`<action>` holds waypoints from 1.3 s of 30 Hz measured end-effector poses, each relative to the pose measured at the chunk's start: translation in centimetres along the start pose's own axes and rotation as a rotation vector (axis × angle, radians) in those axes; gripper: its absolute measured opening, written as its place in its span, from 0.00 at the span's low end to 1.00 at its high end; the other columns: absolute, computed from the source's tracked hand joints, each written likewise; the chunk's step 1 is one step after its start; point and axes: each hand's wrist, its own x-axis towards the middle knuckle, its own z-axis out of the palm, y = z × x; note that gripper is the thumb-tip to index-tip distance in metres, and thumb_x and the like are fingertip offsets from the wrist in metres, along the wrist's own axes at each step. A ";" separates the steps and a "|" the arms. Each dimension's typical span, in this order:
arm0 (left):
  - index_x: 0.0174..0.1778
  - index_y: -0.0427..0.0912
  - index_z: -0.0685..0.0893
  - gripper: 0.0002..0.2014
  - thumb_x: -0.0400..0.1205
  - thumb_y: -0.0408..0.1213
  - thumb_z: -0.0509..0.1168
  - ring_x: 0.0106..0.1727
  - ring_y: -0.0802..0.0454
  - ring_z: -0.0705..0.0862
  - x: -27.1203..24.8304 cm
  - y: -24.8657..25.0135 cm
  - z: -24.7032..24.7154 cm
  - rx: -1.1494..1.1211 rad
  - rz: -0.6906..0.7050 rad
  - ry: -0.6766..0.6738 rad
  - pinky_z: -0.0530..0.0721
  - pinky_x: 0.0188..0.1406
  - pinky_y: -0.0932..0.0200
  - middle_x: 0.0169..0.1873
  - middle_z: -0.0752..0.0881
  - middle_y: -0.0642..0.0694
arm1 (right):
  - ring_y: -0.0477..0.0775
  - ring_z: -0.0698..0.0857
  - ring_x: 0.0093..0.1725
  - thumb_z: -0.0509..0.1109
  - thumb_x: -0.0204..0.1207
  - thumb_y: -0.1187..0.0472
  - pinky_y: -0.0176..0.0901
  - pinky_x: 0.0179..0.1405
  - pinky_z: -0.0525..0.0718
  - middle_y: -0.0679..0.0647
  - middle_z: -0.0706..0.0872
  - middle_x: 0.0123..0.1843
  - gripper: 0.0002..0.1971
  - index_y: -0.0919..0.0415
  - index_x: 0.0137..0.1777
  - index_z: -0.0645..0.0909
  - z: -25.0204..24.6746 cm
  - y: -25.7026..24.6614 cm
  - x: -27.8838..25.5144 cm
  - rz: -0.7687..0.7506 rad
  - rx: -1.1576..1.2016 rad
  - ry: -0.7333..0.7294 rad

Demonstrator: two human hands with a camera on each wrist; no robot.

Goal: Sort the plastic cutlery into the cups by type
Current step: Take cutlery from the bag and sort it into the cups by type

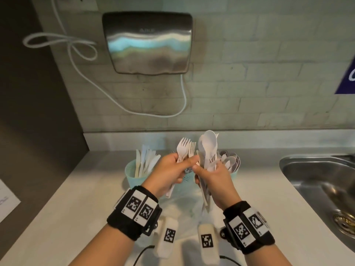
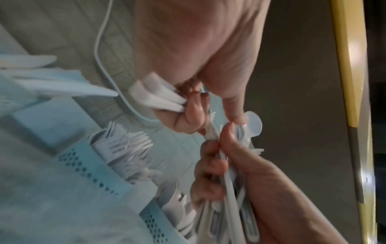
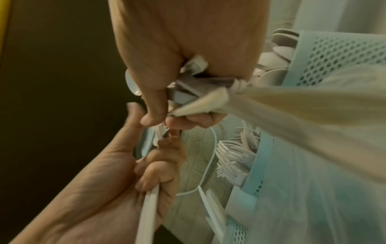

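Note:
My left hand (image 1: 182,163) grips a small bunch of white plastic forks (image 1: 186,148), tines up. Right beside it, thumbs nearly touching, my right hand (image 1: 208,168) grips a thicker mixed bundle topped by white spoons (image 1: 208,146). Both hands hover above three pale blue perforated cups at the back of the counter. The left cup (image 1: 132,172) holds knives, the right cup (image 1: 234,172) holds spoons, and the middle cup (image 1: 187,177) is mostly hidden by my hands. The left wrist view shows forks standing in the middle cup (image 2: 98,166). Fork handles (image 3: 148,206) run through my left fist.
A steel sink (image 1: 315,181) is set into the counter at the right. A metal hand dryer (image 1: 148,43) hangs on the tiled wall, its white cable (image 1: 153,112) looping down behind the cups. A dark panel (image 1: 34,104) bounds the left side. Thin clear plastic (image 1: 184,202) lies under my hands.

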 end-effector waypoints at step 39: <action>0.52 0.24 0.80 0.34 0.68 0.55 0.72 0.16 0.56 0.68 0.3 -0.8 -0.2 -0.089 0.095 -0.009 0.69 0.19 0.65 0.20 0.75 0.42 | 0.43 0.74 0.17 0.75 0.68 0.54 0.36 0.17 0.68 0.47 0.76 0.25 0.11 0.61 0.44 0.85 -0.3 0.4 -0.8 0.254 0.374 -0.649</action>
